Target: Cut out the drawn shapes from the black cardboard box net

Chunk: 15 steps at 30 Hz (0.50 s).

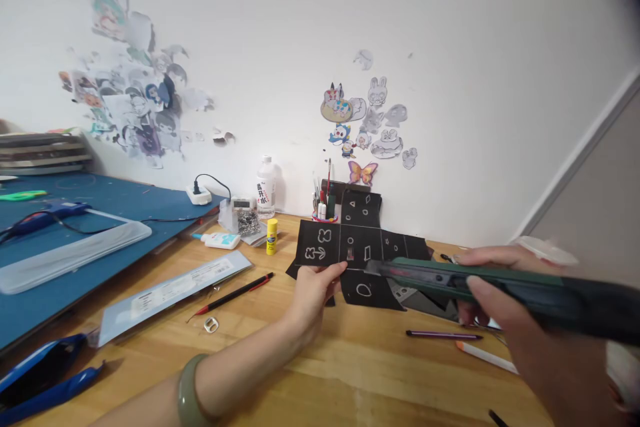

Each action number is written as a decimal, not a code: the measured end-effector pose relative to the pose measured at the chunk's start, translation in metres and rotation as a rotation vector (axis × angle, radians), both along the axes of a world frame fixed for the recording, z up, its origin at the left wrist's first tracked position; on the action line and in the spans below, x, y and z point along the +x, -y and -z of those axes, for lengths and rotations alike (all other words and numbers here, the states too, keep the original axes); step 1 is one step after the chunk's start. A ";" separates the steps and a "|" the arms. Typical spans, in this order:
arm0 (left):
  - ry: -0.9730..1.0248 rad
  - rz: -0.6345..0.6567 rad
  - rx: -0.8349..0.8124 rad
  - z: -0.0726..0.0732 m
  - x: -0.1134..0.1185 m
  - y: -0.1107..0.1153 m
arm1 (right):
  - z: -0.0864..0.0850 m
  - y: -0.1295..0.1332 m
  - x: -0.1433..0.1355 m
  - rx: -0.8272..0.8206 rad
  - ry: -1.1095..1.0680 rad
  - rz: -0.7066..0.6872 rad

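Fingers of the right hand clamp a green utility knife, near right; farther off, to its left, the left hand pinches a black card between thumb and fingers; beyond, left, stands a bottle.

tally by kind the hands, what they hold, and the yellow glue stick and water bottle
Hands, left hand and right hand: 2
Black paper: 1
Utility knife: 1
Glue stick: 1
Water bottle: 1
Total: 6
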<state>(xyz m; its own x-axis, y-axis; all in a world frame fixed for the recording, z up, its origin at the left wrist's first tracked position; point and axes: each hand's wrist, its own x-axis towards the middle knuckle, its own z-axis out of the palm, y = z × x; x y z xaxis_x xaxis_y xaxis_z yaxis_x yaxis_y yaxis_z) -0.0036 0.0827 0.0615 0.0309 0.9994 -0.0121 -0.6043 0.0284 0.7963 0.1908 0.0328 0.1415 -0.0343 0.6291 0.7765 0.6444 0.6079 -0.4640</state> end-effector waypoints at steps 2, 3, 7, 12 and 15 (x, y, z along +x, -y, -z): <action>-0.040 -0.028 0.015 -0.003 0.001 0.004 | 0.003 0.008 -0.011 0.066 0.090 0.100; -0.062 -0.039 0.020 -0.004 0.002 0.006 | 0.005 0.012 -0.017 0.083 0.107 0.133; -0.145 -0.076 0.049 -0.006 0.003 0.011 | 0.009 0.027 -0.036 0.121 0.111 0.261; -0.210 -0.152 0.119 -0.008 0.002 0.012 | 0.012 0.034 -0.052 0.124 0.094 0.339; -0.227 -0.168 0.142 -0.007 0.002 0.012 | 0.014 0.033 -0.056 0.122 0.059 0.349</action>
